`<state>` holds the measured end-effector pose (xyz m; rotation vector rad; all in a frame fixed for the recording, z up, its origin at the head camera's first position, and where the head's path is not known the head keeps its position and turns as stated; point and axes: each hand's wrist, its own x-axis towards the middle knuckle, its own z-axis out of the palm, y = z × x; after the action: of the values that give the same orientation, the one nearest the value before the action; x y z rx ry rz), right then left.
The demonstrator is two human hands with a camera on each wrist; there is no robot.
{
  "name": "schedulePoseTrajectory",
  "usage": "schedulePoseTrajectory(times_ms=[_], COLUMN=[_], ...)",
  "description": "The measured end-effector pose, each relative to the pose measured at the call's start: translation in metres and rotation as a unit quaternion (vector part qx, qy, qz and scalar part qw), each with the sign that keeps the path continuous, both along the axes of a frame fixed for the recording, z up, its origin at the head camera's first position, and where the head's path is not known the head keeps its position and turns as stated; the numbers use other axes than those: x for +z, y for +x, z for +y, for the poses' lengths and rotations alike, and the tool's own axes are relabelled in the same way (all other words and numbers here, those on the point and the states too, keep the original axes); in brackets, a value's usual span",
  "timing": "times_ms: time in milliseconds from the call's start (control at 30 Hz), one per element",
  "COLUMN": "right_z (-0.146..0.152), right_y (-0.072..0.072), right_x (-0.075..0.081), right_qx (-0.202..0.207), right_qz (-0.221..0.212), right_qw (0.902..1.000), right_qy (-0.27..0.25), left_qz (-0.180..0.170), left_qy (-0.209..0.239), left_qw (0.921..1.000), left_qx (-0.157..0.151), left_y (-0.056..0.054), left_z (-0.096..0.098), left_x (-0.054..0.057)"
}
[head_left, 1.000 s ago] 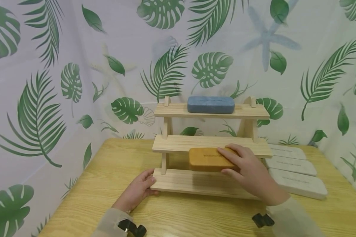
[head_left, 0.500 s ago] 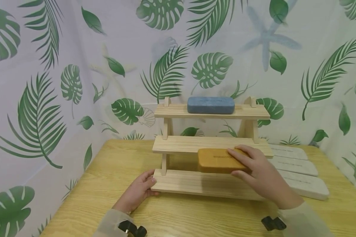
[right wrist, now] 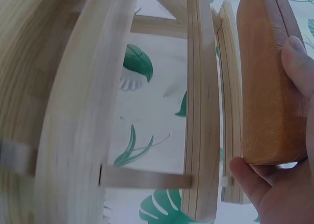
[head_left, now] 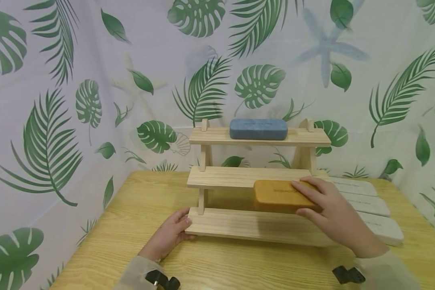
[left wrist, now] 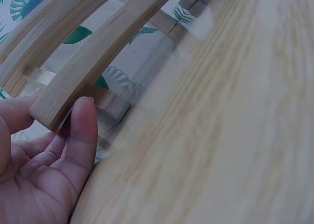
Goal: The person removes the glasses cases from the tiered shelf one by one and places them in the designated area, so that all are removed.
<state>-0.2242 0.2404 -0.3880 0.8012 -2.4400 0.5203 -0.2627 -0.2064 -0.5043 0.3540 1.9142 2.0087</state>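
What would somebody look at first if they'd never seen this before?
Probably the bright orange, rounded rectangular case, held in the right hand in front of the pale wooden three-step shelf, whose lowest board the left hand grips at its end. Next, perhaps, the blue, rounded rectangular case on the top step. Behind it all hangs a white covering printed with big green leaves.
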Motion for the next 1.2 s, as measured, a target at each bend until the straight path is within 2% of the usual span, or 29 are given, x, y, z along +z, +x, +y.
schedulePoseTrajectory(times_ms=[500, 833, 1133, 1200], right_z=[0.031, 0.051, 0.074, 0.079], right_y=[-0.002, -0.008, -0.014, -0.014], right_x=[-0.001, -0.010, -0.015, -0.016], right_qx=[-0.010, -0.020, -0.025, -0.029], right_qz=[-0.011, -0.027, 0.002, -0.004], right_qw=[0.9996, 0.9991, 0.9993, 0.9990], right_qy=[-0.026, -0.025, -0.030, -0.032], left_qz=[-0.001, 0.003, 0.001, 0.002], left_qy=[-0.001, -0.004, -0.003, -0.001], left_qw=[1.0000, 1.0000, 1.0000, 1.0000], left_qx=[0.001, 0.000, 0.002, 0.001], left_y=[0.002, 0.001, 0.001, 0.001], left_z=[0.000, 0.000, 0.000, 0.000], left_x=[-0.001, -0.001, -0.002, -0.001])
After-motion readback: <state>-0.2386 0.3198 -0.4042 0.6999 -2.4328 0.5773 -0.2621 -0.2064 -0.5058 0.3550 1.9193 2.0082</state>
